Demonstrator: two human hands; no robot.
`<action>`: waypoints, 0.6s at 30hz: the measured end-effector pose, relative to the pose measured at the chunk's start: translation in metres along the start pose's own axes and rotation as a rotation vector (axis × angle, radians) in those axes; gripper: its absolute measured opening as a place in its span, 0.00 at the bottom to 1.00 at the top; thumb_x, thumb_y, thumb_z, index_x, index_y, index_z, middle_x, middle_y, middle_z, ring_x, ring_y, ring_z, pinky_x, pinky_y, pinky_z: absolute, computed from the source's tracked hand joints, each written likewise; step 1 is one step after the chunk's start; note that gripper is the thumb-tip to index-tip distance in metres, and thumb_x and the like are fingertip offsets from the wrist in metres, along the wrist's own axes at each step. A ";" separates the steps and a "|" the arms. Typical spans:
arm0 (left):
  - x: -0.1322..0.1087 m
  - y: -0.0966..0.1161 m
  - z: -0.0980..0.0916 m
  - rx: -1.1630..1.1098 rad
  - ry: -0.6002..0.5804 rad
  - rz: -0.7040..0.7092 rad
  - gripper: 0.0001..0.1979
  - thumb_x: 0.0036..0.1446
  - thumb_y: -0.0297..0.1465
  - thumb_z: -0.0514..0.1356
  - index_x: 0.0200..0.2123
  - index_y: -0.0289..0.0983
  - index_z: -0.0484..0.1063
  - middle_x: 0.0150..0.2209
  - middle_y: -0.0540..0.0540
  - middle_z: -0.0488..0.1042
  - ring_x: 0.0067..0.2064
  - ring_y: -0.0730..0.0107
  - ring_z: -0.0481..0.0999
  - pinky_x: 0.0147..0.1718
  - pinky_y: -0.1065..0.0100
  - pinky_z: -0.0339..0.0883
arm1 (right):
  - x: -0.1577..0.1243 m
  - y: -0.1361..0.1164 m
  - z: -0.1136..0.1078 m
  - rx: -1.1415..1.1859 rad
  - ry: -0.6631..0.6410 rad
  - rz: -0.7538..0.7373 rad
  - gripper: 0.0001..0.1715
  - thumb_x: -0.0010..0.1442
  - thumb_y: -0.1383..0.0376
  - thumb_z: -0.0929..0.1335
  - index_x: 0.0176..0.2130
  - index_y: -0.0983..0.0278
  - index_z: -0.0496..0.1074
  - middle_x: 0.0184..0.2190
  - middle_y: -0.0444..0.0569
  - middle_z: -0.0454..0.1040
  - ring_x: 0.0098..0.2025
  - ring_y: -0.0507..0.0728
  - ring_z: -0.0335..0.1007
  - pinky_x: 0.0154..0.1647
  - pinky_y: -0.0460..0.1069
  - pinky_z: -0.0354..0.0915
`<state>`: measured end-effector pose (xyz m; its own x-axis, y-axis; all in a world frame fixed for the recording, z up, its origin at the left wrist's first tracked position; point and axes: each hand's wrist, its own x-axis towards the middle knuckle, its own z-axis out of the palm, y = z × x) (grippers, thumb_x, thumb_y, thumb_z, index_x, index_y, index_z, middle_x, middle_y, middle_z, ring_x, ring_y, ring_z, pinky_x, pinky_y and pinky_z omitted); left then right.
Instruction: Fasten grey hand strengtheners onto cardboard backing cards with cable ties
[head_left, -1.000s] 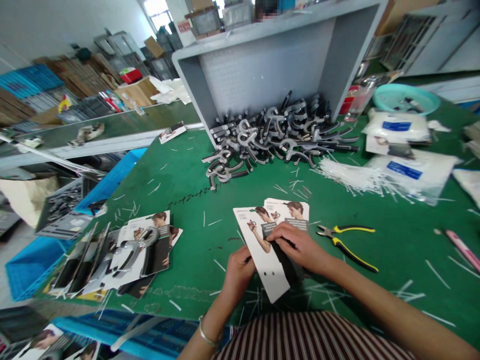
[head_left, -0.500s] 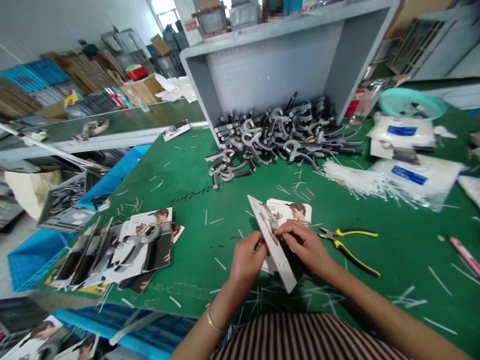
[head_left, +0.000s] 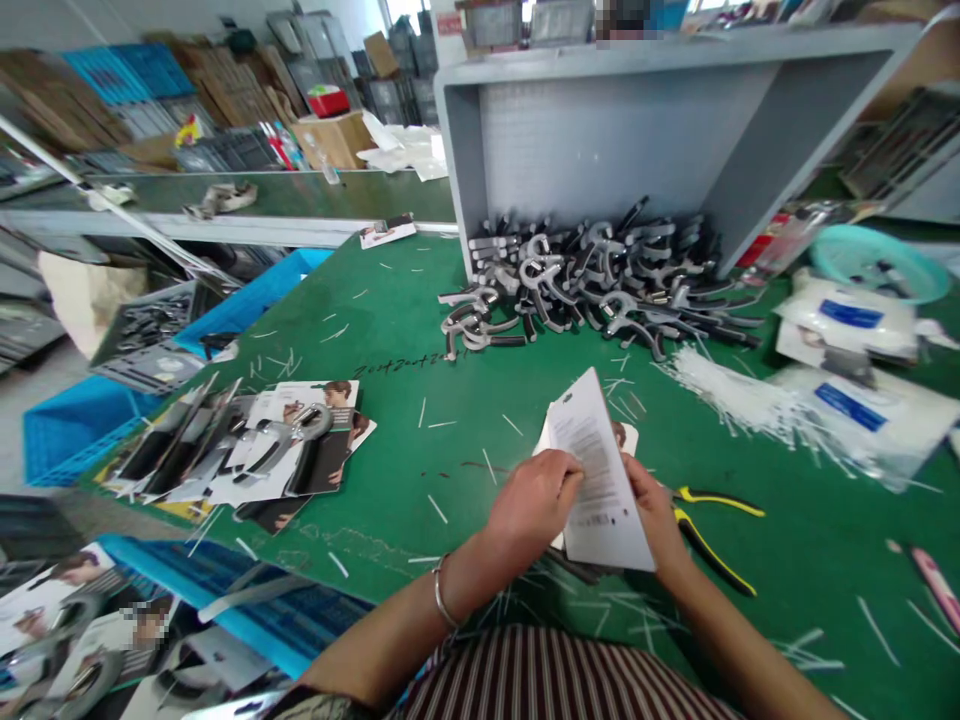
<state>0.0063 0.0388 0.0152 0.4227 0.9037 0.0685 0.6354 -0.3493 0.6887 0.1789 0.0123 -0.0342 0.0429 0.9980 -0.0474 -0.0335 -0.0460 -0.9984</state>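
A white packaging card (head_left: 604,510) is tilted up in front of me, its printed back facing me. My right hand (head_left: 654,505) grips it by the right edge, with some fingers hidden behind. My left hand (head_left: 534,500) is closed in a pinch against the card's printed side; whatever its fingertips hold is too small to make out. Under the raised card lie more picture cards (head_left: 628,436), mostly covered. Just right of my right hand, yellow-and-black handled cutting pliers (head_left: 709,545) rest on the green table (head_left: 420,480), their jaws hidden by that hand.
A grey crate (head_left: 585,130) on its side spills black-and-grey spring clamps (head_left: 555,280). White cable ties (head_left: 735,405) and plastic bags (head_left: 862,420) lie at right. Carded clamps (head_left: 289,450) are piled at left. Blue crates (head_left: 217,590) stand below the table edge; cut tie scraps litter the tabletop.
The card has turned from nearly edge-on to show its printed back. My left hand has come onto that back, and my right hand has moved from the card's front side to its right edge.
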 end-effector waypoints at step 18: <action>-0.001 -0.012 -0.009 0.140 -0.077 0.057 0.14 0.68 0.31 0.46 0.50 0.35 0.68 0.44 0.39 0.75 0.44 0.59 0.76 0.46 0.58 0.71 | 0.007 -0.010 0.015 -0.183 -0.090 -0.102 0.14 0.58 0.62 0.70 0.45 0.61 0.71 0.39 0.48 0.76 0.38 0.58 0.72 0.36 0.50 0.69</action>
<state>-0.0080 0.0445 0.0135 0.5053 0.8618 0.0455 0.6903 -0.4352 0.5780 0.1641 0.0203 -0.0245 -0.0527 0.9974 0.0487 0.1487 0.0561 -0.9873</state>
